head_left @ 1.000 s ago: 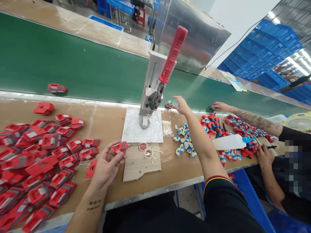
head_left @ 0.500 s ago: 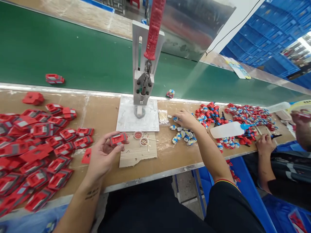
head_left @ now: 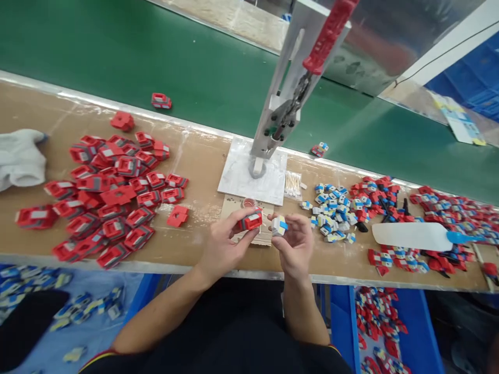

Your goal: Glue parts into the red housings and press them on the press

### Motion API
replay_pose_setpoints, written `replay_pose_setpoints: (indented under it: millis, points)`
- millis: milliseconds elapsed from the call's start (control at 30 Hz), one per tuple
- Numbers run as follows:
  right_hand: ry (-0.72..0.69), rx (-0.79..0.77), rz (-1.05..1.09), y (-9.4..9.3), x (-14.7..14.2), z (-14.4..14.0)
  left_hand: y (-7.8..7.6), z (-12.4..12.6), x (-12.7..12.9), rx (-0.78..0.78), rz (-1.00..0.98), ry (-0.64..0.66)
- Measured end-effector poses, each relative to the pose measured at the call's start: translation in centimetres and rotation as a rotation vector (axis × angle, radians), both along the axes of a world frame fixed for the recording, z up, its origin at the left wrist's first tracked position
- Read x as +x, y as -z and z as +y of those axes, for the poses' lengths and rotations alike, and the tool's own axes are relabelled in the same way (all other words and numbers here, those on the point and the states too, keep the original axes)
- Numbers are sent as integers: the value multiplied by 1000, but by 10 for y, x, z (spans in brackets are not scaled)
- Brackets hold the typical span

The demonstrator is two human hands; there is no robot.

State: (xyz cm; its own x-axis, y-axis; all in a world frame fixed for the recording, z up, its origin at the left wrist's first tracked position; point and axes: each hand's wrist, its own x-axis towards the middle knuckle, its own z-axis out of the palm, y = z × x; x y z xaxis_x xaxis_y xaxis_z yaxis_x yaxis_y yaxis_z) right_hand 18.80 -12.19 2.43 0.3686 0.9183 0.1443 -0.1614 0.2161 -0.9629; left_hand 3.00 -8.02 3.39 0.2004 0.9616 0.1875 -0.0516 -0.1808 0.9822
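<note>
Over the cardboard piece, my left hand (head_left: 228, 239) is closed around a red and grey plastic toy part (head_left: 251, 220). Facing it, my right hand (head_left: 295, 244) pinches a small white, blue and yellow plastic part (head_left: 279, 226). The two parts are close together but apart. Just behind them stands a small round cup of red paint (head_left: 248, 203), partly hidden by my hands. To the right lies a pile of similar white-blue parts (head_left: 331, 208), and to the left a heap of red and grey parts (head_left: 117, 182).
A hand press with a red lever (head_left: 327, 36) stands on a white base plate (head_left: 234, 182). Cotton swabs (head_left: 293, 184) lie beside it. A green conveyor belt (head_left: 117, 52) runs behind. A white squeeze bottle (head_left: 411, 236) lies at right, a white glove (head_left: 21, 158) at left. Blue bins (head_left: 343, 322) sit below.
My right hand has come from the white-blue pile to the middle, bringing one part. My left hand still holds the red part, now close to it. The view has tilted down and shifted left.
</note>
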Motion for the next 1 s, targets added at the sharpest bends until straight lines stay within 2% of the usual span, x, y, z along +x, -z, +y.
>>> replay_pose_setpoints:
  millis: [133,333,433,567,633,833,1000]
  points:
    - [53,-1,-38,3,-18,0,5,-1,-3,29,-15,-44]
    - [39,8,-101,-2,-23,3,7,-1,-11,96,92,-95]
    - [-29,-36,-53,-9,-23,3,11,-1,-13,198,182,-138]
    - [-145,-195,51,-12,-30,5,16,-2,-12,388,259,-209]
    - [-172,-270,98,-10,-35,7,16,-2,-13,452,274,-197]
    - [-153,-352,123,-6,-41,11,12,-3,-21,511,268,-10]
    - [-152,-382,88,-8,-45,13,19,0,-15,613,336,-117]
